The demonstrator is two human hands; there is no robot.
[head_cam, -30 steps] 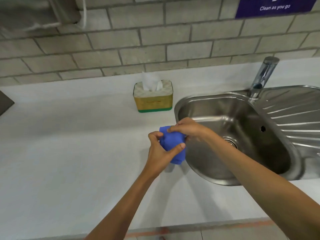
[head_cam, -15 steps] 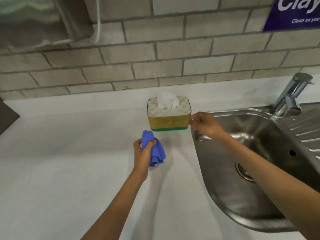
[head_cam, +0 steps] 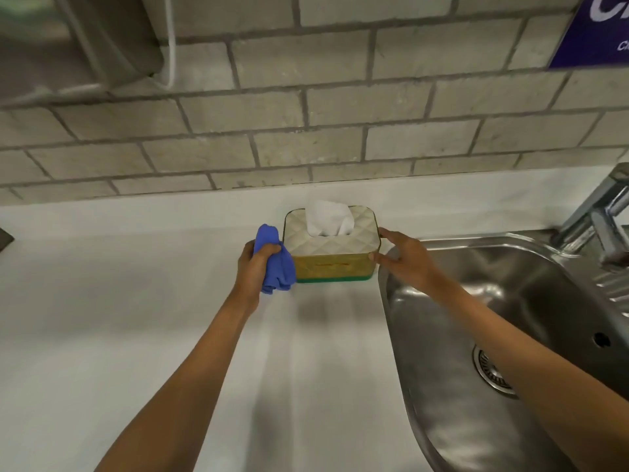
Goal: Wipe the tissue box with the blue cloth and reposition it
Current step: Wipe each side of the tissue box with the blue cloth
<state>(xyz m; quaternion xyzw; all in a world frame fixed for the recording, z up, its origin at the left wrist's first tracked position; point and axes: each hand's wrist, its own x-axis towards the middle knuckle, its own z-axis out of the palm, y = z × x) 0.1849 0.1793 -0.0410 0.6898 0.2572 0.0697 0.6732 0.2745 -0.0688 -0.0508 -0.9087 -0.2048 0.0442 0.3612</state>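
Note:
The tissue box (head_cam: 332,264) is yellow with a green base and a white quilted top, a white tissue sticking up from it. It stands on the white counter (head_cam: 136,335) near the wall. My left hand (head_cam: 253,267) grips the bunched blue cloth (head_cam: 277,264), which presses against the box's left side. My right hand (head_cam: 405,258) holds the box's right end, thumb on the front corner and a finger at the top edge.
A steel sink (head_cam: 510,318) lies right of the box, its rim close to the box's right end. A tap (head_cam: 599,219) stands at the far right. A brick wall runs behind, with a grey appliance (head_cam: 68,42) hanging at upper left.
My left hand carried the blue cloth up from the counter to the box's left side. My right hand let go of the cloth and took hold of the box's right end.

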